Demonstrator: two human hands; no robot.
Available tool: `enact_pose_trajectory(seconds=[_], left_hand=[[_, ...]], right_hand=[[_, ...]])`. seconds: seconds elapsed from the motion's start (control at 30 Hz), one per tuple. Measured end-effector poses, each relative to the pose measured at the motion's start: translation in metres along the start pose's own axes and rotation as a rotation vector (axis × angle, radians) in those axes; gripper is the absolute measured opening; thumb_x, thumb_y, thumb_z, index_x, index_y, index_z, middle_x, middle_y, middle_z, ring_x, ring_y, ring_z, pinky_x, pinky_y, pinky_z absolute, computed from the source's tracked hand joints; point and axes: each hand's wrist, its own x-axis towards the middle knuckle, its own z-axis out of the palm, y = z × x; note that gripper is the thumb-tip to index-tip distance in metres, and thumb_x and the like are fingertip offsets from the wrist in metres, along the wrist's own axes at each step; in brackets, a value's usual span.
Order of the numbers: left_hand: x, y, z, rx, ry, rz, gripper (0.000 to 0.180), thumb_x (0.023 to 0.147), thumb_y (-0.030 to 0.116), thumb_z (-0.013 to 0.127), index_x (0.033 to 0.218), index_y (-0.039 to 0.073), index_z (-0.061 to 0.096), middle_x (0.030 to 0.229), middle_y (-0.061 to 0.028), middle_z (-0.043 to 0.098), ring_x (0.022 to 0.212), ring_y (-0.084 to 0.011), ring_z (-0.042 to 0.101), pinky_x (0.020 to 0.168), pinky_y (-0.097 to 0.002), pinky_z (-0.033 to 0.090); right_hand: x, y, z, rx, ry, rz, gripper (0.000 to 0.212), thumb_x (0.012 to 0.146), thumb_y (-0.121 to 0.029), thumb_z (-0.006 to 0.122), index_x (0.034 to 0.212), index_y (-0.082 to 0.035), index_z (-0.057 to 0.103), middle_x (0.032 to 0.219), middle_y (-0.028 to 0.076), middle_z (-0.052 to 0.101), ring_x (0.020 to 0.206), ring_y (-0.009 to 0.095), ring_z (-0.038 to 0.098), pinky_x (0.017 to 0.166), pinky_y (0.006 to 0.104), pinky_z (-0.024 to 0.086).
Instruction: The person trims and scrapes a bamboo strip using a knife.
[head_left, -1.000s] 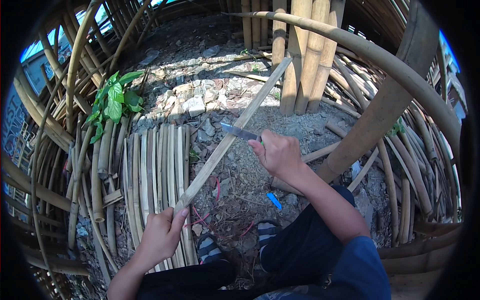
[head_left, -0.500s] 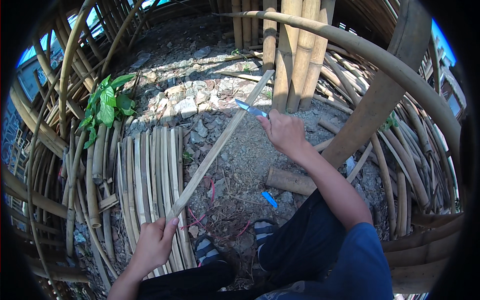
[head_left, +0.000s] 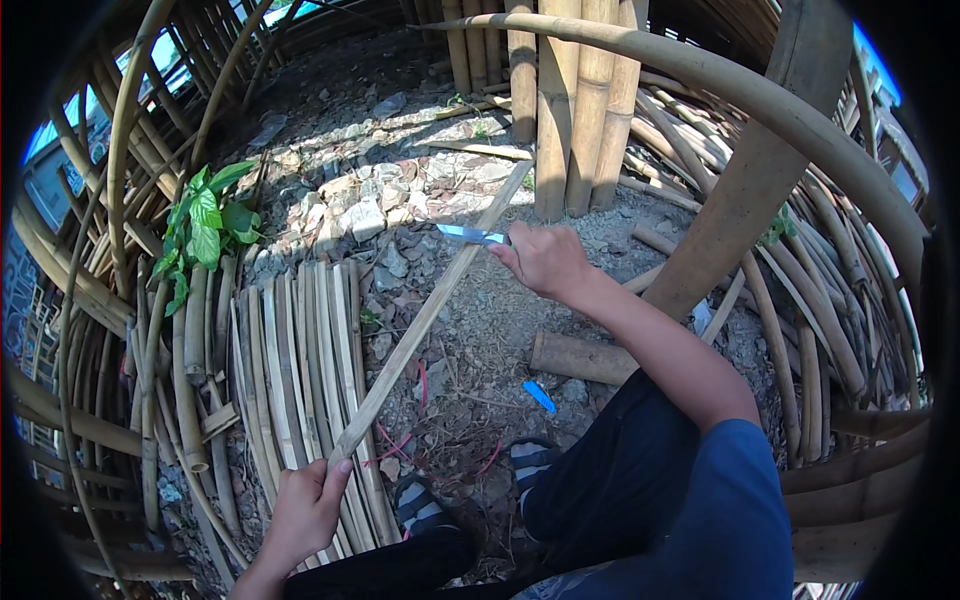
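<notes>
My left hand (head_left: pixel 304 508) is closed round the lower end of a long flat bamboo strip (head_left: pixel 405 352), thumb along its top. The strip slants up and away to the right, its far end near the upright bamboo poles. In my right hand (head_left: pixel 548 262) is a knife (head_left: pixel 468 234), its handle mostly hidden by the fingers. The blade points left and lies across the upper part of the strip; whether its edge touches the wood I cannot tell.
A row of cut bamboo strips (head_left: pixel 300 360) lies at left, beside a leafy green plant (head_left: pixel 205 220). A thick bamboo post (head_left: pixel 745 215) leans at right. A short bamboo piece (head_left: pixel 582 358) and a blue scrap (head_left: pixel 539 397) rest on stony ground near my sandalled feet.
My right hand has moved left and slightly down, bringing the knife blade across the strip at a flatter angle. The strip's far end has dipped a little; my left hand keeps its hold.
</notes>
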Motion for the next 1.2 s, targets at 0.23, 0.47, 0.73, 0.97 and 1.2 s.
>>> enact_pose_trajectory(seconds=[0.23, 0.47, 0.73, 0.97, 1.2], left_hand=[[-0.003, -0.019, 0.001, -0.014, -0.045, 0.006, 0.054, 0.104, 0.031, 0.056, 0.067, -0.008, 0.054, 0.049, -0.0204, 0.045, 0.043, -0.029, 0.046, 0.05, -0.0448, 0.04], [-0.002, -0.027, 0.002, -0.063, -0.015, -0.017, 0.054, 0.104, 0.031, 0.055, 0.068, -0.008, 0.054, 0.048, -0.0189, 0.045, 0.043, -0.0275, 0.046, 0.05, -0.0441, 0.04], [-0.013, -0.031, 0.002, -0.04, -0.046, -0.017, 0.052, 0.105, 0.031, 0.053, 0.069, -0.007, 0.055, 0.049, -0.0196, 0.047, 0.044, -0.0305, 0.048, 0.052, -0.0451, 0.04], [-0.018, -0.022, 0.007, -0.019, -0.091, 0.011, 0.052, 0.107, 0.03, 0.049, 0.068, -0.004, 0.052, 0.053, -0.0054, 0.046, 0.051, -0.0128, 0.042, 0.051, -0.0367, 0.038], [-0.021, -0.036, -0.002, -0.176, -0.036, -0.039, 0.052, 0.108, 0.031, 0.047, 0.066, 0.001, 0.05, 0.053, 0.0009, 0.045, 0.049, -0.0089, 0.037, 0.047, -0.0314, 0.031]], right_hand=[[-0.002, 0.048, -0.014, -0.123, -0.14, 0.385, 0.056, 0.106, -0.048, 0.04, 0.084, -0.001, 0.062, 0.067, 0.025, 0.066, 0.067, 0.045, 0.068, 0.062, 0.0555, 0.053], [-0.001, 0.029, -0.014, -0.02, -0.162, 0.293, 0.054, 0.106, -0.045, 0.041, 0.086, 0.0, 0.061, 0.069, 0.027, 0.066, 0.069, 0.047, 0.067, 0.064, 0.0566, 0.052], [0.006, 0.041, -0.023, -0.08, -0.067, 0.315, 0.05, 0.105, -0.046, 0.044, 0.084, -0.002, 0.059, 0.064, 0.023, 0.065, 0.063, 0.046, 0.067, 0.059, 0.0566, 0.052], [0.007, 0.048, -0.023, -0.065, -0.071, 0.294, 0.049, 0.105, -0.045, 0.045, 0.084, -0.003, 0.059, 0.063, 0.022, 0.065, 0.061, 0.045, 0.066, 0.057, 0.0559, 0.051], [-0.003, 0.111, -0.021, -0.113, -0.114, 0.704, 0.059, 0.107, -0.048, 0.036, 0.095, 0.001, 0.066, 0.084, 0.029, 0.07, 0.083, 0.048, 0.069, 0.075, 0.0573, 0.053]])
